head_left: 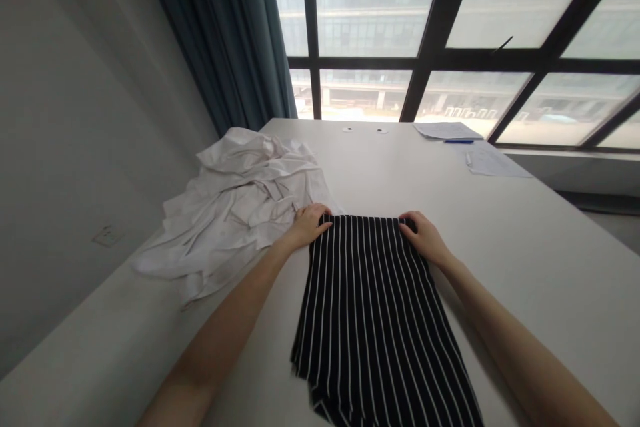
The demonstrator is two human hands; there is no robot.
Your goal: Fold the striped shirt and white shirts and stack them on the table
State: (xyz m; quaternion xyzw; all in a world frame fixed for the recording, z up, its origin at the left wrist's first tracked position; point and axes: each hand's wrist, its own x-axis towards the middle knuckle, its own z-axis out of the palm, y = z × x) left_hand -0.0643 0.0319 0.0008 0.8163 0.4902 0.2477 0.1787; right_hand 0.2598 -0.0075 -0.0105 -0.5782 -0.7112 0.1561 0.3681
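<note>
Black pinstriped fabric (370, 320) lies flat on the white tabletop (540, 260) in the lower middle of the frame. Its long axis runs from a straight far edge near the centre down toward the bottom edge, leaning slightly to the right, with the white stripes following that line. The near end passes out of view at the bottom of the frame.

The left hand (311, 227) sits on the far left corner and the right hand (421, 235) on the far right corner, so neither is clearly nearer to the cloth. Both are narrowly cupped, with fingers curled inward across the far edge and pointing toward each other. They touch the fabric, but whether either one pinches it is hidden.

Crumpled white cloth (235, 210) lies in a heap at the left of the table, just beside the left hand and well apart from the right. At the upper right of the table are sheets of paper (447, 131) and a blue pen (459, 141). Behind them stands a dark-framed window (370, 7).
</note>
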